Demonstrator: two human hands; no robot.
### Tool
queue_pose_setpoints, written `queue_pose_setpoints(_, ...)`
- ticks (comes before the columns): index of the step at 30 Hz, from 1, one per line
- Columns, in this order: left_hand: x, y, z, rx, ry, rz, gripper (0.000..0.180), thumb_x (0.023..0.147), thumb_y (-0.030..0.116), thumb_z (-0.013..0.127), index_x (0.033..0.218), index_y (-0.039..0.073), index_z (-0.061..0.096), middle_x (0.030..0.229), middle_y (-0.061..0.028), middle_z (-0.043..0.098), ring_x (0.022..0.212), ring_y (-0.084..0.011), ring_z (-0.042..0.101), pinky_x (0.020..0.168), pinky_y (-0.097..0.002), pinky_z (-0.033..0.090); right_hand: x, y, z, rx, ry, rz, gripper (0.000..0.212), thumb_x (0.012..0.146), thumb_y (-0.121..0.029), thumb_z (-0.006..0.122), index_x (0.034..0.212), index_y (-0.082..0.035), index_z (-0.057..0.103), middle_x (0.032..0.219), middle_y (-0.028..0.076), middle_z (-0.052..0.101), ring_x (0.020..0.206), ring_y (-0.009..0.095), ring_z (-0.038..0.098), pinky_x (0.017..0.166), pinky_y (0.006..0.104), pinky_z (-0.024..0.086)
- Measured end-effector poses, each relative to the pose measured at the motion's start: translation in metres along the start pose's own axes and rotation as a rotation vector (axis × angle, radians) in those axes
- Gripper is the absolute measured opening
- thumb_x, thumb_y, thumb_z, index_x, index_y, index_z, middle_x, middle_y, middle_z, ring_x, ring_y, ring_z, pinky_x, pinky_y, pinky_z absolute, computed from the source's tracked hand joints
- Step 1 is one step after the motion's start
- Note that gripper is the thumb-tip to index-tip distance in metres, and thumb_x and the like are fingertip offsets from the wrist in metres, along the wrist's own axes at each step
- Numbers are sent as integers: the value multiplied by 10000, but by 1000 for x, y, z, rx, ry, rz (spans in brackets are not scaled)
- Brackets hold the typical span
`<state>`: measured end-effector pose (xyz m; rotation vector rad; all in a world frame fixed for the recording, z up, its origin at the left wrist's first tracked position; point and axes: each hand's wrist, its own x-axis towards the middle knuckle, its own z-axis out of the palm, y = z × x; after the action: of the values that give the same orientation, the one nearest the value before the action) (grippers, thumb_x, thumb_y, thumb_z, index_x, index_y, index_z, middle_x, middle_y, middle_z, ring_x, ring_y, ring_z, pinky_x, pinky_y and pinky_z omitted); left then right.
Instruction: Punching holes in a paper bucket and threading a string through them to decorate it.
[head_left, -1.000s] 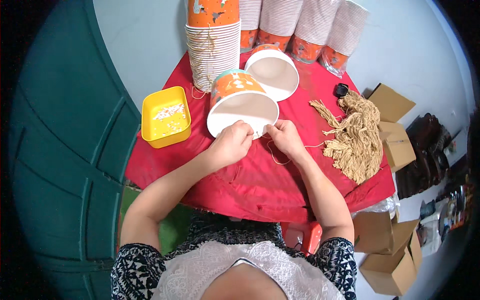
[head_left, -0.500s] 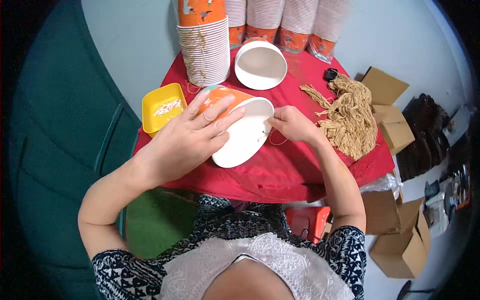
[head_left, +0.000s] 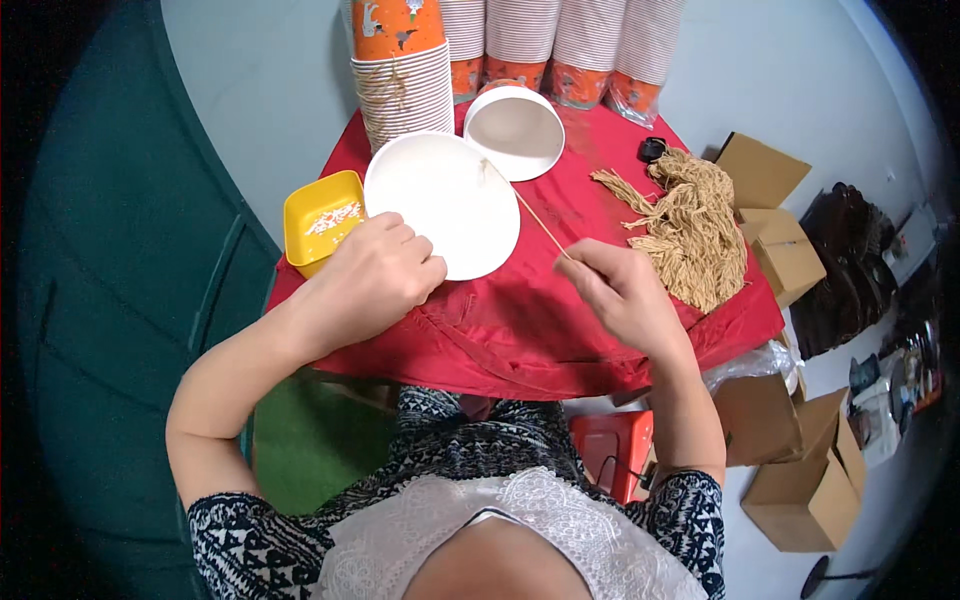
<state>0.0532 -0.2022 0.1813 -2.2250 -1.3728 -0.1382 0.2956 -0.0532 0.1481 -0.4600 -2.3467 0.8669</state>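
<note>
A paper bucket (head_left: 430, 205), white inside, is tipped so its wide mouth faces me. My left hand (head_left: 385, 265) is closed on its lower left edge, the fingertips partly hidden. My right hand (head_left: 625, 290), to the right of the bucket, pinches a thin tan cord (head_left: 540, 222). Pulled straight, this cord runs up and left to the bucket near its right rim. A second bucket (head_left: 518, 135) lies on its side just behind, its opening toward me.
A yellow tub (head_left: 295, 225) of small white pieces stands left. Behind it rises a tall bucket stack (head_left: 405, 95); more stacks (head_left: 525, 30) line the wall. Tan cords (head_left: 700, 235) lie heaped on the red cloth (head_left: 560, 350). Cardboard boxes (head_left: 800, 490) and a red stool (head_left: 615, 450) are below.
The bucket has turned its mouth toward me and shifted up. My left hand went from spread over its outside to gripping its edge. My right hand drew back, pulling the cord taut.
</note>
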Motion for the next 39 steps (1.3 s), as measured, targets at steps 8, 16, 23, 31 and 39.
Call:
queue_pose_setpoints(8, 7, 12, 16, -197, 62, -120, 201, 833, 168, 678, 719, 55, 558, 660, -94, 581, 617, -278, 610, 586, -408, 479, -47, -36, -7, 474, -48, 18, 161, 956, -91, 570, 940, 31, 673, 713, 28, 590, 619, 69, 515, 564, 239, 432)
queue_pose_setpoints(16, 12, 32, 23, -154, 124, -296, 196, 814, 169, 724, 735, 49, 591, 650, -101, 587, 568, -274, 618, 516, -385, 491, -53, -34, 10, 823, -189, -83, 152, 960, -79, 582, 954, 32, 685, 709, 28, 621, 606, 79, 547, 549, 226, 421)
queue_pose_setpoints(23, 15, 45, 29, -137, 169, -400, 165, 847, 149, 701, 788, 29, 604, 661, -117, 582, 558, -285, 611, 498, -383, 483, -46, -31, 34, 1067, -205, -139, 181, 982, -83, 550, 972, 60, 660, 694, 41, 592, 571, 80, 502, 528, 241, 400)
queue_pose_setpoints(31, 12, 53, 13, -264, 158, -367, 306, 820, -59, 556, 1115, 22, 579, 1103, -150, 566, 1223, -358, 483, 1124, -602, 228, -31, -22, 57, 1595, 44, -107, 244, 1018, -199, 501, 977, 33, 564, 633, 53, 475, 504, 125, 428, 435, 259, 383)
queue_pose_setpoints(39, 5, 68, -8, -366, 287, -341, 298, 779, 76, 692, 1055, 66, 582, 1144, -97, 555, 1308, -419, 393, 1084, -696, 163, -23, -16, 71, 1783, 85, -8, 203, 1003, -193, 497, 953, -6, 559, 684, 27, 449, 504, 103, 397, 395, 238, 362)
